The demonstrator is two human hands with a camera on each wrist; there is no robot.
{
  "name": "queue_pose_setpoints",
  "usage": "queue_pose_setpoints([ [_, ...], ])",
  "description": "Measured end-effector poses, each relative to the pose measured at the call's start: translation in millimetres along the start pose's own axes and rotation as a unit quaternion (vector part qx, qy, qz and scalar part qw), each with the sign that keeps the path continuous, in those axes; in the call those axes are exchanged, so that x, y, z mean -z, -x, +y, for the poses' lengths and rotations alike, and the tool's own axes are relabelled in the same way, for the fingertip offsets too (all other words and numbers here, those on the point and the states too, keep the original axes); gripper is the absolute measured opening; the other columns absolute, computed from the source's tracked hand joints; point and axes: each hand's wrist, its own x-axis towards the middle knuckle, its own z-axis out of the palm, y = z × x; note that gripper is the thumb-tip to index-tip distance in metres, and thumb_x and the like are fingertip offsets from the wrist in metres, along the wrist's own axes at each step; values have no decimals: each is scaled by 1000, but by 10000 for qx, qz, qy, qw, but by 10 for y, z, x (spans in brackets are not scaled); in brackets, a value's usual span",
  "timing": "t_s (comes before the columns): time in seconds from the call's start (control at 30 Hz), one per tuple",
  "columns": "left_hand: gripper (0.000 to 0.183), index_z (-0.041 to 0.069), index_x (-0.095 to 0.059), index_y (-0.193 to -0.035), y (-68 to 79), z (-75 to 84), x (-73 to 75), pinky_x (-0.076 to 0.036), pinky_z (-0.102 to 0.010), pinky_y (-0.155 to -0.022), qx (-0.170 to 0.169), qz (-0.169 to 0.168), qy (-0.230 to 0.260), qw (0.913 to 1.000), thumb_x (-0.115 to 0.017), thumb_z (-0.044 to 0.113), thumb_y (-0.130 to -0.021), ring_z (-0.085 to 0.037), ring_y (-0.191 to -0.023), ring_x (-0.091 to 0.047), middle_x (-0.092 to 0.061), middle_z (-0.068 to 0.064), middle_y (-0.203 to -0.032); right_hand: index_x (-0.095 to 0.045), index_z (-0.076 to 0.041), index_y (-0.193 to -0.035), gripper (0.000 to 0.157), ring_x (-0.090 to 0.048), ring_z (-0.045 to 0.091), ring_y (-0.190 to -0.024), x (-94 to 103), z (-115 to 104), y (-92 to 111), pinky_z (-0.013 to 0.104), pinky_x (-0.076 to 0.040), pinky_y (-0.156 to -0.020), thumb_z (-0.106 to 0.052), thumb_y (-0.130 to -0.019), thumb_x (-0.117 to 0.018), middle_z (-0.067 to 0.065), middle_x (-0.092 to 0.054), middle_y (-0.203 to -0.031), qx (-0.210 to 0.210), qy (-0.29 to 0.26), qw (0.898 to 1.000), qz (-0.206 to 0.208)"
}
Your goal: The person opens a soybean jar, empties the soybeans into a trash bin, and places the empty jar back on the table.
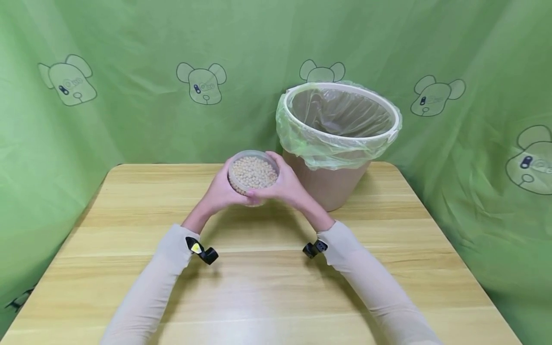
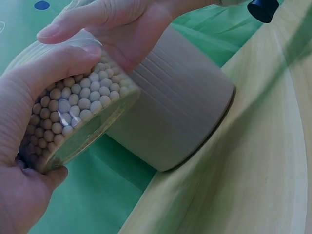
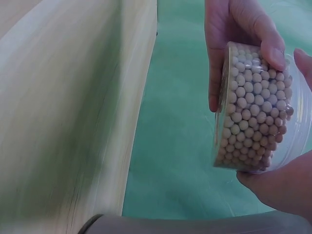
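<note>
Transparent tub point(image 1: 251, 152), filled with pale beads point(image 1: 254, 172), is now gripped by left hand point(image 1: 221, 192) and right hand point(image 1: 288, 186), near the lined bin point(image 1: 335, 187)!

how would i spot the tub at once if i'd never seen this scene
At the back of the wooden table stands a tall bin. Just left of it in the head view, the left hand and right hand hold the round tub. Unlike the opaque bin, it's small, clear and full of pale beads.
</note>
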Motion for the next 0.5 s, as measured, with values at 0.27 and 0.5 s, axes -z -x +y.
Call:
queue_pose_setpoints([
  [0.27,119,21,-36,-156,8,-10,22,-43,-50,-116,3,-43,-84,10000,-99,9,-55,-28,-134,-51,-50,-10,-148,-38,-7,-153,117,-56,26,-128,-14,2,13,45,-46,-113,-32,-57,-99,13,-56,-145,157,238,9995,158],
  [0.5,117,21,-39,-154,-12,-32,3,-44,-47,-116,-101,-88,283,9995,-96,0,-54,-27,-132,-52,-52,-10,-146,-44,-10,-148,110,-59,24,-122,-3,-50,22,44,-49,-109,-32,-55,-100,10,-61,-139,390,318,9983,295],
])
